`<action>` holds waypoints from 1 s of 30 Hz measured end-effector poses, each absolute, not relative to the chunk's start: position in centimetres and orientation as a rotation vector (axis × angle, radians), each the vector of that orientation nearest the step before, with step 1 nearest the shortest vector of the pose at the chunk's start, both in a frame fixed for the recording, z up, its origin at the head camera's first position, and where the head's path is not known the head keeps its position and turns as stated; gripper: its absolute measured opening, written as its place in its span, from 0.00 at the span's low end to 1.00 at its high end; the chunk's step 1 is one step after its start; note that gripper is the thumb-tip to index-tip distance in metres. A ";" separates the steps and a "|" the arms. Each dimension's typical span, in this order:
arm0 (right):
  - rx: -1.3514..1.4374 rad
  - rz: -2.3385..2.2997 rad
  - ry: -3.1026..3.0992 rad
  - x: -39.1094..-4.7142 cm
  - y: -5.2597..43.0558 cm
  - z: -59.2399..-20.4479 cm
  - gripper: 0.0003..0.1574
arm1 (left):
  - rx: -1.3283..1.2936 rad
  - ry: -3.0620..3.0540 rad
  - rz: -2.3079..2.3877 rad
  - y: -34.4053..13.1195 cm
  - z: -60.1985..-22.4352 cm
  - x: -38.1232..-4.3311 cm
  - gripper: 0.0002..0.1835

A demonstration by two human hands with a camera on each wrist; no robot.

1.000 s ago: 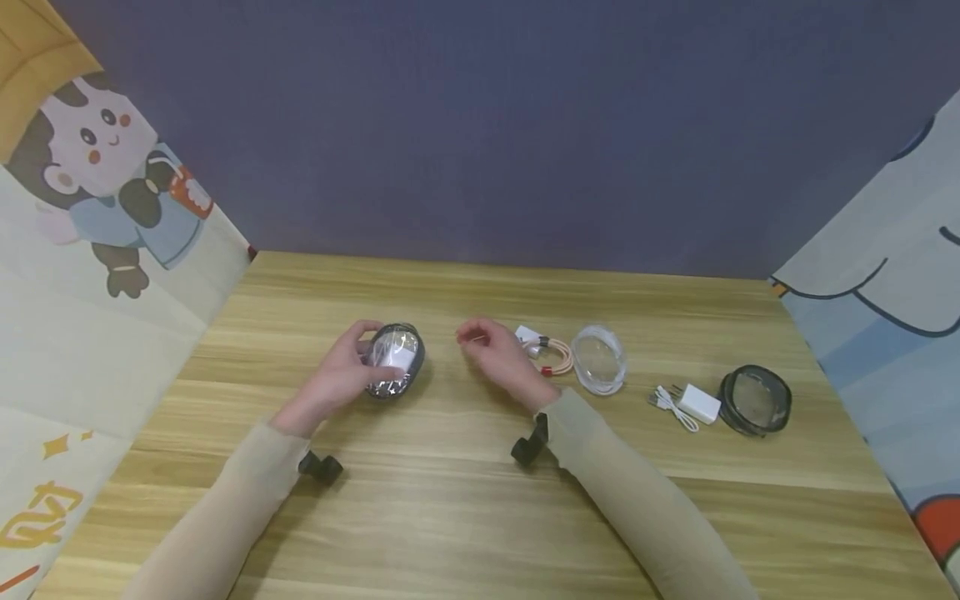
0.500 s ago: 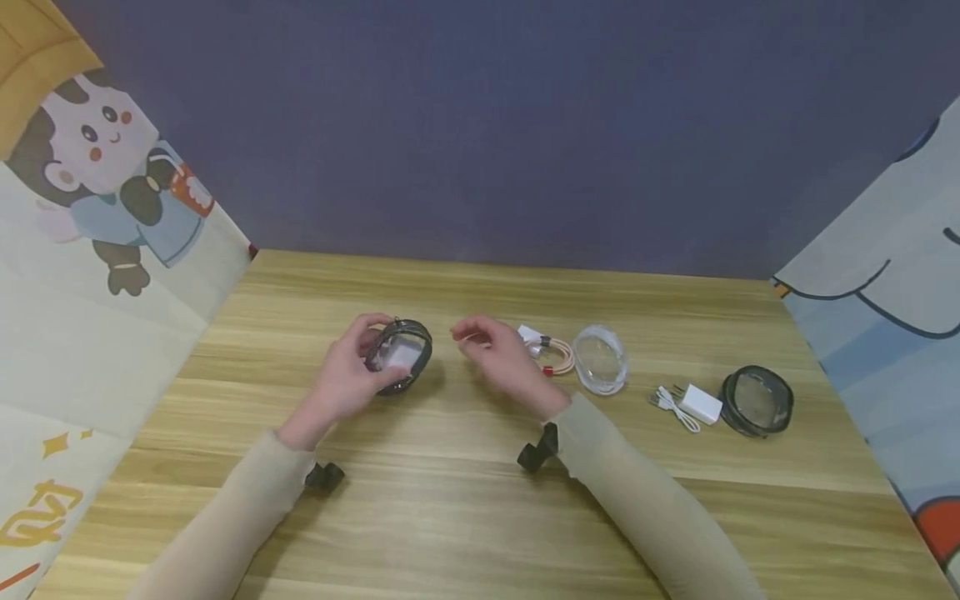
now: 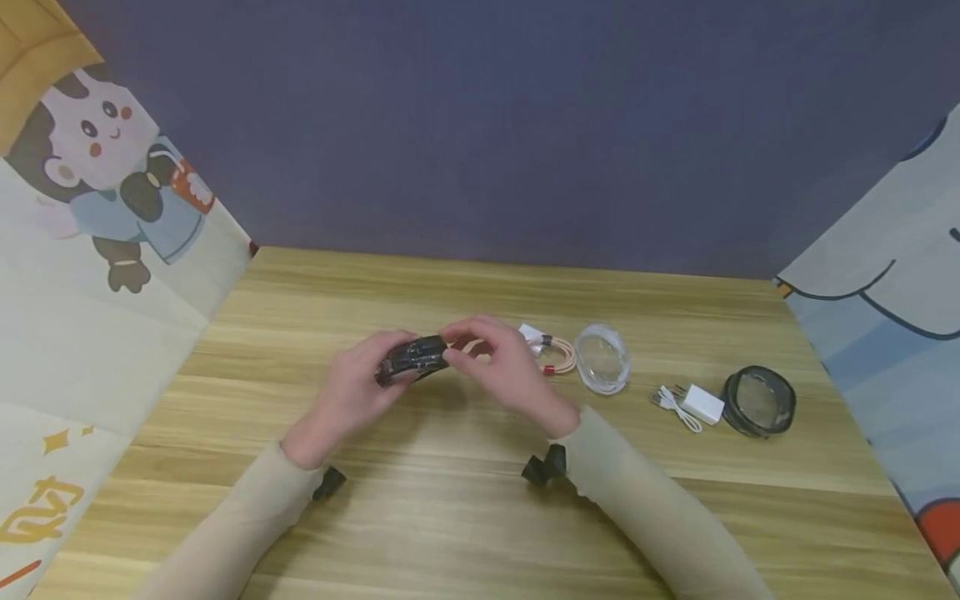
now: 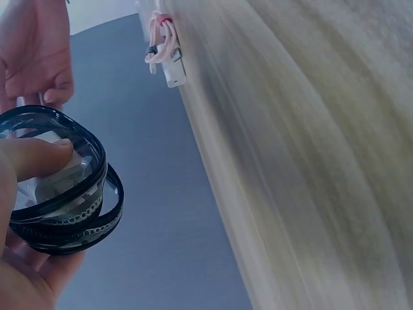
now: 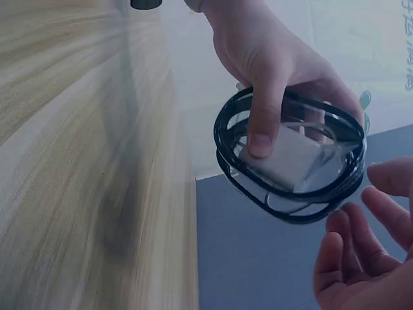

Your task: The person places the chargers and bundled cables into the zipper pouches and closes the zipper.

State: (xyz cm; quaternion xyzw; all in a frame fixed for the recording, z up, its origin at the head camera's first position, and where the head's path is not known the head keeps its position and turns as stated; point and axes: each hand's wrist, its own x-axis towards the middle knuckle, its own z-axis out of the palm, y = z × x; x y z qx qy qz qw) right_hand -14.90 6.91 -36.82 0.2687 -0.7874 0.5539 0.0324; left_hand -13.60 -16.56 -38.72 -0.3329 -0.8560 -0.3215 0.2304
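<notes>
Fingers (image 5: 264,123) of the left hand (image 3: 348,387) clamp a clear case (image 3: 414,358) above the desk (image 3: 450,517), with room toward its far edge. Right hand (image 3: 513,362) grip is unclear; the case has since tipped edge-on.

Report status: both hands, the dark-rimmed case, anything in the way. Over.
Left hand grips dark-rimmed clear case, raised off table. Right hand at case's end, contact unclear. White block inside case. No obstruction visible between right hand and case.
</notes>
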 end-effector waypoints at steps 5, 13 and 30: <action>0.851 1.662 -2.373 -14.2 6.5 -36.6 0.15 | -0.990 -2.305 -0.807 -16.3 -38.7 -13.4 0.27; 0.795 1.559 -2.337 -13.4 5.4 -36.5 0.15 | -1.021 -2.252 -0.599 -16.0 -38.6 -13.1 0.24; 0.852 1.554 -2.221 -12.0 6.2 -36.2 0.05 | -1.123 -1.959 -0.431 -15.8 -38.4 -13.3 0.23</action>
